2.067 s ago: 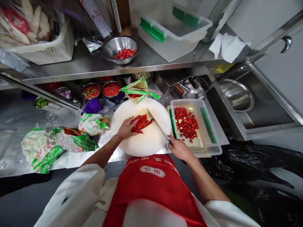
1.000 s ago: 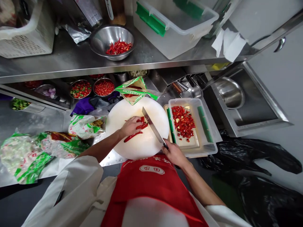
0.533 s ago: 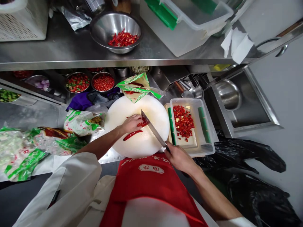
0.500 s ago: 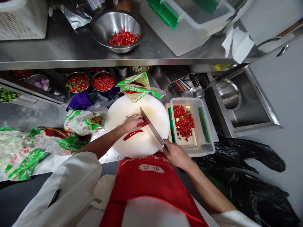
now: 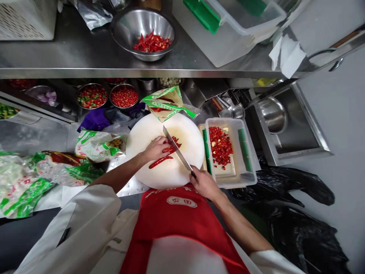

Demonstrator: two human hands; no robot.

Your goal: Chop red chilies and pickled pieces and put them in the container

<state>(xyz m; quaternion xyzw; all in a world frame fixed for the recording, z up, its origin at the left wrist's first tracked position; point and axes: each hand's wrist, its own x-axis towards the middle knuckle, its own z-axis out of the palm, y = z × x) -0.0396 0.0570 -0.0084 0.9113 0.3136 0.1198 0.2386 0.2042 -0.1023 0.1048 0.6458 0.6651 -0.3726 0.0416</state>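
A round white cutting board (image 5: 182, 175) lies in front of me with red chilies on it. My left hand (image 5: 156, 148) is closed over chilies left of the blade, its fingertips close to the steel. The handle of a knife (image 5: 179, 155) is in my right hand (image 5: 203, 183), and its blade slants up and left across the board. Cut chili pieces (image 5: 176, 141) lie to the right of the blade. One whole red chili (image 5: 160, 162) rests below my left hand. An open green and white bag (image 5: 165, 103) sits at the board's far edge.
Right of the board stands a clear bin (image 5: 248, 180) with chopped chilies. On the shelf above are a steel bowl (image 5: 125, 30) of chilies and a large plastic box (image 5: 196, 38). Plastic bags (image 5: 94, 146) lie to the left. A sink (image 5: 302, 121) is at the right.
The knife and my right hand have shifted left. My left hand has moved slightly left too. More cut pieces show to the right of the blade.
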